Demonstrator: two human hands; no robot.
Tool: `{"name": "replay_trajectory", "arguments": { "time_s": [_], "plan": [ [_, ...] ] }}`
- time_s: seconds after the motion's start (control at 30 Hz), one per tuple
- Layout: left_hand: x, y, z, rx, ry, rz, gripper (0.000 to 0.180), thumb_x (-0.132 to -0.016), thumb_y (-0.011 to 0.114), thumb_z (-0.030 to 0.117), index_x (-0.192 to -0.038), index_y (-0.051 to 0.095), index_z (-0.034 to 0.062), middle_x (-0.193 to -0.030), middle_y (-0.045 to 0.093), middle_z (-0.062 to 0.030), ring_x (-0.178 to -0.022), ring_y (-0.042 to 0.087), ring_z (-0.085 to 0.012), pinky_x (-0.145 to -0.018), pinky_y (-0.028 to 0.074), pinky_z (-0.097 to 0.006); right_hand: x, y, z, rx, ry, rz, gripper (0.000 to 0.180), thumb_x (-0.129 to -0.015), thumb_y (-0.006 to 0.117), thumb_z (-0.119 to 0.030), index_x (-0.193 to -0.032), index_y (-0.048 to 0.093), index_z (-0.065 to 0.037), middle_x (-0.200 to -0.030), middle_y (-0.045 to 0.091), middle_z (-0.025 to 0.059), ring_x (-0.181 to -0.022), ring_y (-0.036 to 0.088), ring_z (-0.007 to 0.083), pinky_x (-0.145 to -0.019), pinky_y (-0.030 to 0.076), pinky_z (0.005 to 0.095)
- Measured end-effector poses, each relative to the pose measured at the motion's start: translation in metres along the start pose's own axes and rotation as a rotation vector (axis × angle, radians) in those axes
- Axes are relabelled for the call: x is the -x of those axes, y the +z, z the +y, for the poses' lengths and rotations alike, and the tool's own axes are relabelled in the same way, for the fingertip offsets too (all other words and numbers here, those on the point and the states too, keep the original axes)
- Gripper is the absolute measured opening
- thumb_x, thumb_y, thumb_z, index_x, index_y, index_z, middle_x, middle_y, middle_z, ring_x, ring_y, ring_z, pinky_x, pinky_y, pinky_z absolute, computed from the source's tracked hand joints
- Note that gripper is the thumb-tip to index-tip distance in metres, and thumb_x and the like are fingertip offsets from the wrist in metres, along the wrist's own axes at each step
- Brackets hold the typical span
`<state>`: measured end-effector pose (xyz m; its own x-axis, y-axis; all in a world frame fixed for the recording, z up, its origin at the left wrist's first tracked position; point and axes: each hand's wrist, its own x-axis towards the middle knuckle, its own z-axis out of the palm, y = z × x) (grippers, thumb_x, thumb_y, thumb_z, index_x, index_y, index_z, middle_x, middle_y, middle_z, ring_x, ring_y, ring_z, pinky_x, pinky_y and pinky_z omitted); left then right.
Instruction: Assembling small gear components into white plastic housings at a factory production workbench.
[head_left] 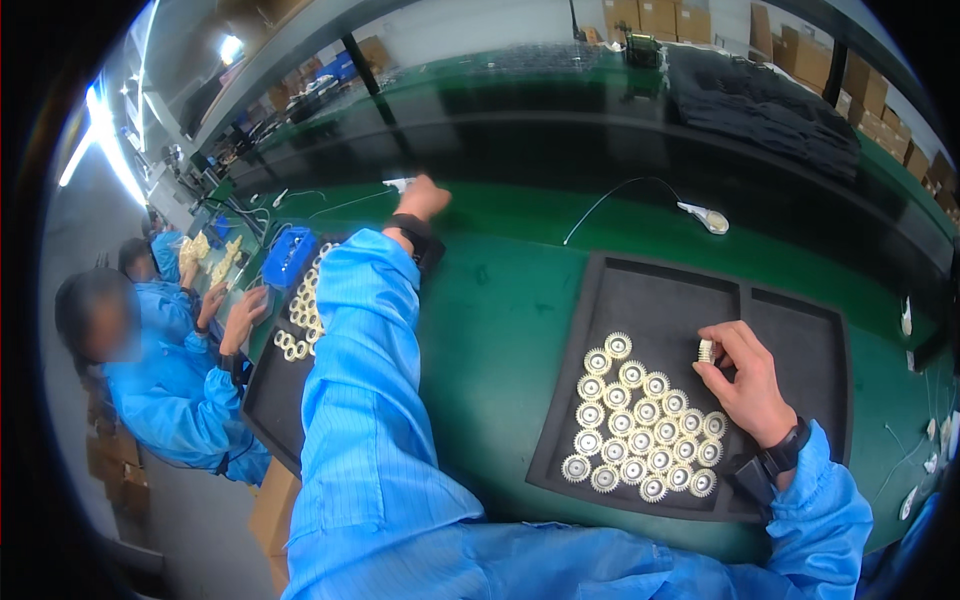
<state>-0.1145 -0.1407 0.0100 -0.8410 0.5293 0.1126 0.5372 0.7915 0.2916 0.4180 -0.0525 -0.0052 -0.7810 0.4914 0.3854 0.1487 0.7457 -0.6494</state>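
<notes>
My right hand [750, 385] pinches a small cream gear [706, 351] on edge between thumb and fingertips, above the black divided tray [560, 420]. To its left, several similar toothed gears [640, 437] with metal centres lie flat in the tray's larger compartment. My left arm reaches far forward across the green table. At its end, my left hand [425, 198] is curled closed beside a white wired piece [399, 185]; what its fingers hold, if anything, is hidden.
Another black tray [268, 400] with cream rings [300, 315] stands left of my arm, near a blue bin [289, 256]. Co-workers in blue sleeves [185, 405] sit at the left. A white teardrop-shaped piece [708, 218] with a thin wire lies behind my tray. A dark raised ledge [520, 150] runs behind.
</notes>
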Motion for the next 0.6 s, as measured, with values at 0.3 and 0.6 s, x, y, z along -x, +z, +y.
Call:
{"name": "replay_trajectory", "arguments": {
  "time_s": [0.3,0.6],
  "plan": [
    [-0.087,0.035,-0.076,0.022,-0.144,0.050,0.090,-0.072,0.076,0.042,-0.134,0.035,-0.0087,-0.125,0.056,-0.0273,-0.118,0.054,-0.0391,-0.098,0.044,-0.040,-0.006,0.007,0.000,0.025,0.048,-0.009,0.034,-0.074,0.071,0.000,-0.107,0.061,-0.001,-0.099,0.060,0.0097,-0.078,0.058,0.0187,-0.067,0.048,0.0275],
    [-0.106,0.027,-0.036,-0.492,0.005,-0.165,0.089,-0.081,0.052,0.067,-0.142,0.036,0.0040,-0.130,0.056,-0.0191,-0.122,0.052,-0.0353,-0.102,0.040,-0.045,-0.012,0.007,-0.001,0.098,0.100,-0.031,0.036,-0.072,0.072,0.001,-0.106,0.061,-0.001,-0.099,0.060,0.0101,-0.079,0.058,0.0180,-0.066,0.048,0.0274]
  ]
}}
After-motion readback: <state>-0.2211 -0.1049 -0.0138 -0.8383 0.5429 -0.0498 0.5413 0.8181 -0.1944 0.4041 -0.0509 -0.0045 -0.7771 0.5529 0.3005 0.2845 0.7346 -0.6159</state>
